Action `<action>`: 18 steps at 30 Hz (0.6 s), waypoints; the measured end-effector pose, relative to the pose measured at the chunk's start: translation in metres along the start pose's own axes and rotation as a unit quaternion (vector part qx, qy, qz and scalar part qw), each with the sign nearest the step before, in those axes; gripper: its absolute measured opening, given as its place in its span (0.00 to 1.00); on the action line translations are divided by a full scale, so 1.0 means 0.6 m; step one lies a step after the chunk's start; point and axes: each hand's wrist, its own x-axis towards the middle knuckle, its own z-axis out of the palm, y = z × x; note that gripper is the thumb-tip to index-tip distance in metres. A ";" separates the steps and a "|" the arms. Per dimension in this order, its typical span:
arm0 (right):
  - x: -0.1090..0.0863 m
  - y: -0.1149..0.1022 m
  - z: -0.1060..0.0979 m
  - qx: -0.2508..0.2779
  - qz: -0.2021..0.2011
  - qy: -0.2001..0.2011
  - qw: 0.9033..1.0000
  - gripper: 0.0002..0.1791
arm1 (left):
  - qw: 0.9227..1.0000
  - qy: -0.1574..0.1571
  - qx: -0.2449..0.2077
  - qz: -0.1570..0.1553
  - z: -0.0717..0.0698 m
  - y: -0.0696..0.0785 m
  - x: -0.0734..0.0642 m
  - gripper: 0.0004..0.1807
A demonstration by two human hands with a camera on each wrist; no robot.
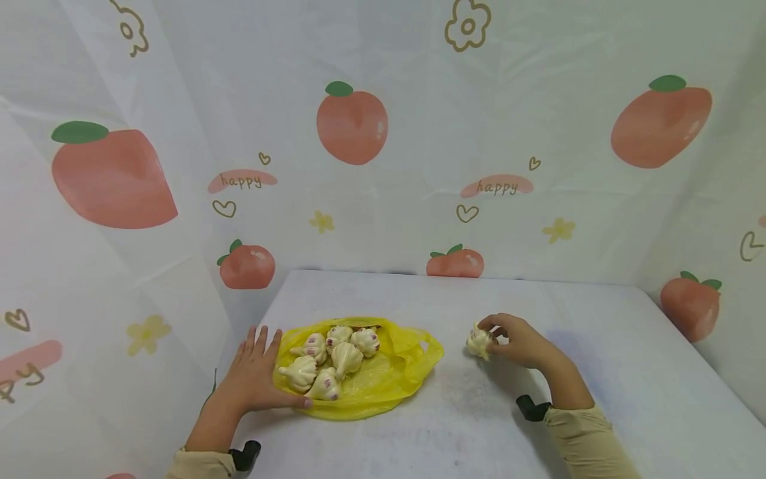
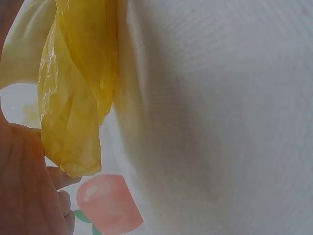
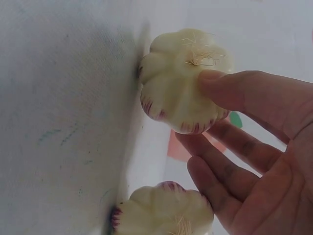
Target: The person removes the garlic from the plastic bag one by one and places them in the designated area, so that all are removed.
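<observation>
A yellow plastic bag (image 1: 383, 387) lies spread on the table with several garlic bulbs (image 1: 346, 359) in it. My left hand (image 1: 257, 372) is at its left edge, fingers spread and thumb on the rim. In the left wrist view a fold of the bag hangs beside that hand (image 2: 24, 186). To the right of the bag, my right hand (image 1: 519, 342) holds a garlic bulb (image 1: 479, 342) at the table surface. The right wrist view shows thumb and fingers round this bulb (image 3: 178, 88). A second garlic bulb (image 3: 164, 210) sits beside the lower fingers, partly cut off by the frame.
The table (image 1: 419, 442) has a white cover with faint bluish stains at the right. Behind it and at both sides hangs a white curtain (image 1: 407, 219) printed with fruit, flowers and hearts. A black wrist-worn device (image 1: 531, 408) is on each forearm.
</observation>
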 end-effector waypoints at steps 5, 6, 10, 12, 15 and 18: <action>0.000 -0.001 0.001 -0.002 -0.001 -0.002 1.000 0.20 | 1.000 0.001 0.003 0.002 0.000 0.000 -0.001 0.88; 0.000 -0.002 0.001 -0.001 -0.001 -0.002 1.000 0.20 | 1.000 0.000 0.003 0.001 0.000 0.000 -0.001 0.88; 0.000 -0.002 0.001 -0.003 -0.003 0.000 1.000 0.20 | 1.000 -0.007 0.000 0.000 0.000 0.002 -0.003 0.88; -0.001 -0.003 0.000 -0.008 -0.007 0.004 1.000 0.20 | 1.000 -0.009 -0.003 -0.001 -0.001 0.003 -0.004 0.88; -0.001 -0.006 -0.002 -0.011 -0.013 0.012 1.000 0.19 | 1.000 -0.010 -0.006 -0.002 -0.002 0.003 -0.004 0.87; -0.001 -0.010 -0.004 -0.006 -0.018 0.021 1.000 0.19 | 1.000 -0.011 -0.003 -0.001 -0.004 0.003 -0.003 0.87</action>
